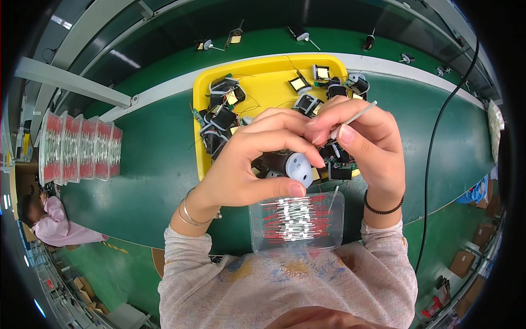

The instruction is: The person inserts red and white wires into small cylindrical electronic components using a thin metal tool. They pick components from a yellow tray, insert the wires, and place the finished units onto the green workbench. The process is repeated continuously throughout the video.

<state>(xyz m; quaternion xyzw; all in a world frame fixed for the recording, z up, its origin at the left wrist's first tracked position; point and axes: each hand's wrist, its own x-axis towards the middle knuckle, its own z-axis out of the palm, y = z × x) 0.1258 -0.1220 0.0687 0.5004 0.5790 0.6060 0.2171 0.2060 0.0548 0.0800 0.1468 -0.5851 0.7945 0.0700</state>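
Observation:
Over the near edge of the yellow tray, my left hand curls round a black cylindrical part with a pale round end cap that has small holes. My right hand is closed, pinching a thin white stick-like piece between thumb and fingers. The fingertips of both hands come close together above the part, and fine detail there is hidden. Just below, a clear plastic box holds many red-and-white leads. In the tray lie several black parts with pale rings, yellow pads and thin wires.
At the left stands a row of clear boxes filled with red-and-white leads. Beyond the tray, several similar parts lie on a green belt. A black cable hangs down on the right. Another person in a pink top is at far left.

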